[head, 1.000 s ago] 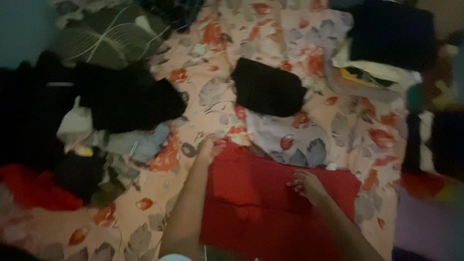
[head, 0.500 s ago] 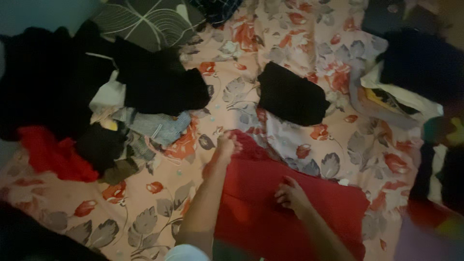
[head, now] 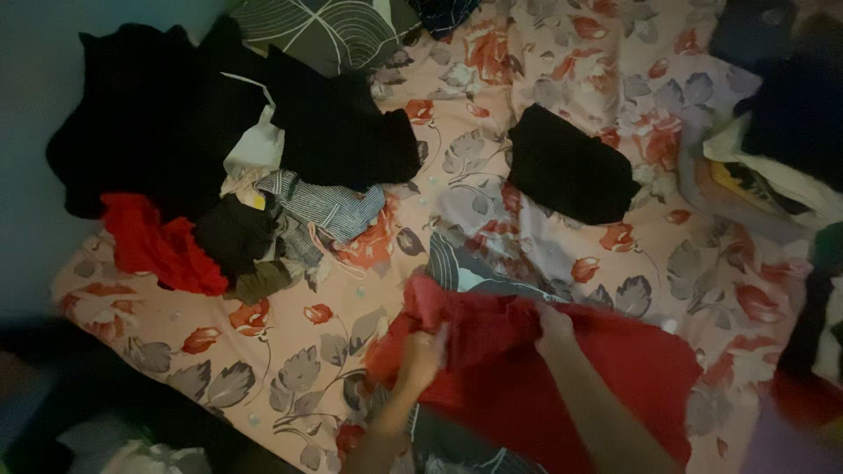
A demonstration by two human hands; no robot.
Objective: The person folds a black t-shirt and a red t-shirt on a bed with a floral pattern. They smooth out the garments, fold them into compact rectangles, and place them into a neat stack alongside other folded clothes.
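Both hands gather a red cloth on the bed.
The left hand [head: 423, 355] and right hand [head: 555, 326] clutch the bunched, creased red cloth [head: 562, 369] lying on the flowered bed [head: 290, 369], near a pile of clothes [head: 237, 175].

You've got a floral bedsheet [head: 290, 369], a folded black garment [head: 569, 165] mid-bed, a heap of dark clothes [head: 219, 132] upper left with a striped piece [head: 327, 207], a red cloth [head: 154, 246], and a patterned pillow [head: 325, 31].
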